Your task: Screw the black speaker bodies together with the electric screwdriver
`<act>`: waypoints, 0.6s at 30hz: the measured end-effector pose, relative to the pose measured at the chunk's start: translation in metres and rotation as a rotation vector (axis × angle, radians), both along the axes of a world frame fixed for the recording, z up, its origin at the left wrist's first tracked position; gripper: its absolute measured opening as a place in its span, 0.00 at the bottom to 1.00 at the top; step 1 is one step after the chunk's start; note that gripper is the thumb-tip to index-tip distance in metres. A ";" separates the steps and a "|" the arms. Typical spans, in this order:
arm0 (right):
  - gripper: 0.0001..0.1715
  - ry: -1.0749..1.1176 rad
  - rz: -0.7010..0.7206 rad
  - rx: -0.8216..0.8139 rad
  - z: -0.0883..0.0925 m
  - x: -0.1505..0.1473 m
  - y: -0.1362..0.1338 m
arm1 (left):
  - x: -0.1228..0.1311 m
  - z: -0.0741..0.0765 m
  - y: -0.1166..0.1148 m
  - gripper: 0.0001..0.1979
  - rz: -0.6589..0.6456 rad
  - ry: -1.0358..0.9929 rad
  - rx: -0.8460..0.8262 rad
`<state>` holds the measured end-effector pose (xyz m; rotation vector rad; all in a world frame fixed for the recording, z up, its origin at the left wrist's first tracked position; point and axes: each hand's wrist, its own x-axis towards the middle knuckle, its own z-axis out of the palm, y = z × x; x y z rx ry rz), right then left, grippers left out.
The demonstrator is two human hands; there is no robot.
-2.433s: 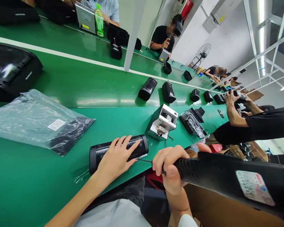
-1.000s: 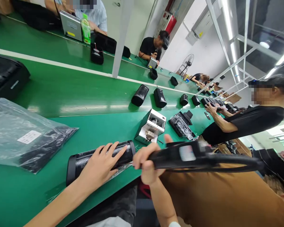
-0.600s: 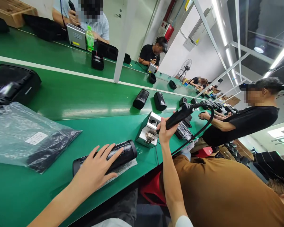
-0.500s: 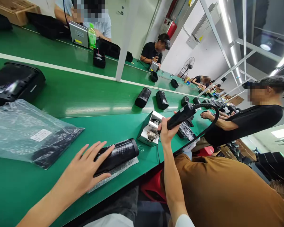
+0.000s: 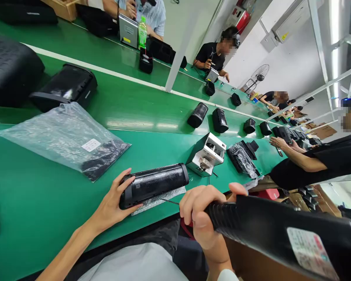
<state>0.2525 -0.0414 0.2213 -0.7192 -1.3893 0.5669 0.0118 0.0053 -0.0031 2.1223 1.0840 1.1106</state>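
Hugging the speaker's [image 5: 156, 183] left end, our left hand [image 5: 112, 205] sets fingers on the far side, thumb on the near. Our right hand's [image 5: 204, 214] fingers curl round a power screwdriver [image 5: 260, 222], its bit aimed at ten o'clock. From the speaker, the screwdriver's sticker [image 5: 310, 249] lies at four o'clock, a white-fronted machine [image 5: 195, 156] at two, a clear bag [image 5: 58, 140] at ten; its white label [image 5: 91, 145] is unreadable to us.

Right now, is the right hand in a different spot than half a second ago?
Yes: the right hand has moved back from the white box, closer to the person's body.
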 end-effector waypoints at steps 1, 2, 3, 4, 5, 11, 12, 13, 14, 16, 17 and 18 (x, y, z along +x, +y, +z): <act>0.38 -0.028 0.021 0.020 0.002 -0.006 0.002 | 0.000 0.001 0.000 0.45 -0.007 -0.006 0.002; 0.38 -0.049 0.038 0.034 0.004 -0.010 0.004 | 0.000 0.001 0.000 0.45 -0.014 -0.011 0.005; 0.38 -0.059 0.051 0.045 0.005 -0.013 0.005 | 0.000 0.002 0.000 0.44 -0.018 -0.014 0.005; 0.38 -0.074 0.065 0.027 0.005 -0.015 0.006 | 0.000 0.003 0.000 0.44 -0.020 -0.015 -0.001; 0.38 -0.082 0.079 0.006 0.005 -0.016 0.007 | 0.000 0.003 -0.001 0.44 -0.020 -0.014 -0.009; 0.37 -0.036 0.061 -0.017 -0.005 -0.019 0.009 | 0.002 0.004 -0.002 0.43 -0.022 -0.024 -0.023; 0.36 -0.030 0.052 0.000 -0.006 -0.020 0.011 | 0.002 0.004 -0.002 0.44 -0.022 -0.023 -0.016; 0.36 -0.032 0.052 0.014 -0.007 -0.021 0.013 | 0.002 0.004 -0.002 0.44 -0.022 -0.021 -0.009; 0.36 -0.035 0.053 0.032 -0.009 -0.023 0.015 | 0.002 0.004 -0.002 0.43 -0.021 -0.019 -0.004; 0.36 -0.057 0.069 0.037 -0.015 -0.025 0.019 | 0.003 0.005 -0.002 0.42 -0.018 -0.019 0.004; 0.36 -0.072 0.076 0.031 -0.020 -0.026 0.021 | 0.003 0.005 -0.002 0.42 -0.016 -0.018 0.009; 0.35 -0.096 0.071 0.022 -0.026 -0.027 0.022 | 0.003 0.006 -0.002 0.42 -0.013 -0.017 0.015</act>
